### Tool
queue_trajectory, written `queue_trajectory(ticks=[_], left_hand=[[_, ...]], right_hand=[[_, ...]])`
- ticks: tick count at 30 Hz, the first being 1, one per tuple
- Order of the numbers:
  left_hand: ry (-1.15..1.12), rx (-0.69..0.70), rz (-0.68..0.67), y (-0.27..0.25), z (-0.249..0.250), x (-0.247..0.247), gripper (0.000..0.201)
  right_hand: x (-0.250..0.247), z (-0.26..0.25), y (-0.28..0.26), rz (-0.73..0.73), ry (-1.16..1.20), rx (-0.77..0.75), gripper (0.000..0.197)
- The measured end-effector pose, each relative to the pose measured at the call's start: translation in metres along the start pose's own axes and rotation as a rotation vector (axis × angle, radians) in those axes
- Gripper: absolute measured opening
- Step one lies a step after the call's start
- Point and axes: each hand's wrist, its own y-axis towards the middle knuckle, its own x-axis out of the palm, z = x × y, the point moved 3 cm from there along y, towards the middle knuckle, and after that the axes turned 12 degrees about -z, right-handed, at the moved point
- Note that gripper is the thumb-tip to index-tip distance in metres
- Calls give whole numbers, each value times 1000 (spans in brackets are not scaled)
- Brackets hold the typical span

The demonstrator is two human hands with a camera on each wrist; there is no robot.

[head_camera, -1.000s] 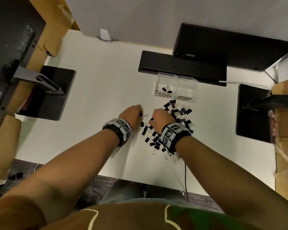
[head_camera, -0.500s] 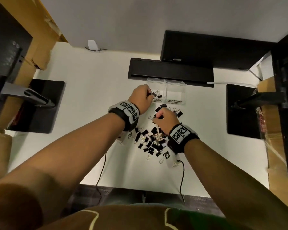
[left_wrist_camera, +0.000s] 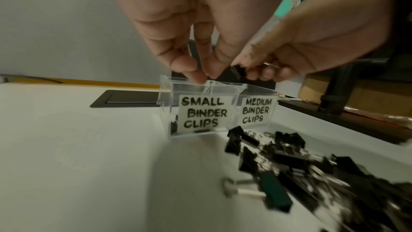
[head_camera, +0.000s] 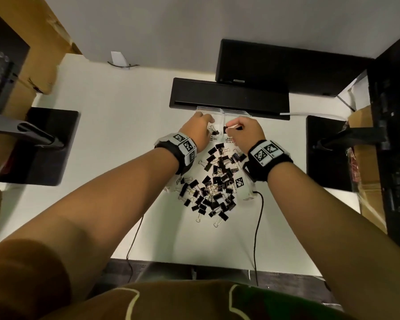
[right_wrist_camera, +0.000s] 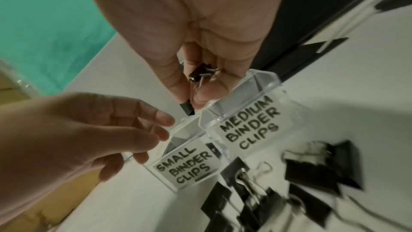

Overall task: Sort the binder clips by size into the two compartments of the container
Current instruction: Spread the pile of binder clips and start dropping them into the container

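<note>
A clear two-compartment container (head_camera: pixel 219 111) (left_wrist_camera: pixel 166 112) (right_wrist_camera: pixel 265 80) stands at the back of the white desk, labelled "small binder clips" on the left and "medium binder clips" on the right. A few small clips (head_camera: pixel 214 132) lie in the left compartment. My left hand (head_camera: pixel 206 123) (left_wrist_camera: pixel 200 75) (right_wrist_camera: pixel 156 126) hovers over that compartment with loose fingers and nothing plainly held. My right hand (head_camera: pixel 231 128) (right_wrist_camera: pixel 191 98) (left_wrist_camera: pixel 252 73) pinches a black binder clip (right_wrist_camera: pixel 187 109) at its fingertips above the divider. A second clip (right_wrist_camera: pixel 200 73) sits against its palm. The loose pile of clips (head_camera: pixel 217 181) (left_wrist_camera: pixel 289 161) (right_wrist_camera: pixel 312 170) lies below both wrists.
A long black base (head_camera: pixel 229 98) sits just behind the container. Black monitor stands are at the left (head_camera: pixel 36 146) and right (head_camera: pixel 328 153), with cardboard boxes beyond them. Two thin cables (head_camera: pixel 256 215) run from the wrists to the front desk edge.
Both hands left the pile and moved up to the container. The left reached the small compartment first. The right followed with clips in its fingers.
</note>
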Motion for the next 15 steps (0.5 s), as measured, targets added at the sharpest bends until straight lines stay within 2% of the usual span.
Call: queue_trajectory(ticks=[3,5,11,15], left_hand=[[-7,21,30,-19,-5,9,20],[5,39,-12,-31,-10,25,16],[125,144,-165,-47,-12,66,37],[150,156,-170,-50,-18,71,42]], right_hand=[[8,-16,14,-3,-136,-47,17],[15,-24,21,-28,-206,-64,21],[17,-26,13,-62,-191,-106,33],[11,-5,-8,-23,-177,-105,25]])
